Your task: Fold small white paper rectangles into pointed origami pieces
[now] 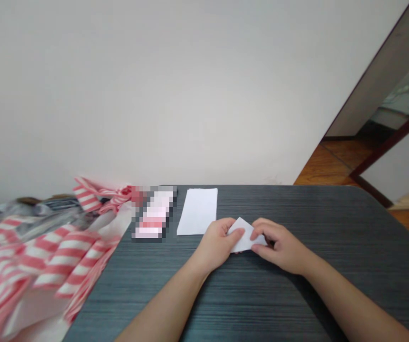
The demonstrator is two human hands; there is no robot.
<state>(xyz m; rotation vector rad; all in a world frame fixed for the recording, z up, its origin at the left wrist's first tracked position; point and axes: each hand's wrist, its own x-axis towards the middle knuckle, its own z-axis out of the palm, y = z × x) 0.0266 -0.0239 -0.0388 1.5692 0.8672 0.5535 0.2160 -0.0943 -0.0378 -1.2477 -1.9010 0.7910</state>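
Note:
A small folded piece of white paper (244, 234) lies on the dark grey table (332, 237), held between both hands. My left hand (218, 242) pinches its left edge, thumb on top. My right hand (279, 244) presses on its right side with curled fingers. Just behind my left hand lies a flat white rectangular sheet (198, 211), untouched.
A pixelated pink-and-white object (153, 213) lies left of the white sheet. Red-and-white striped plastic bags (41, 256) pile up over the table's left edge. A plain wall stands behind the table; a wooden floor and doorway (385, 142) show at the right.

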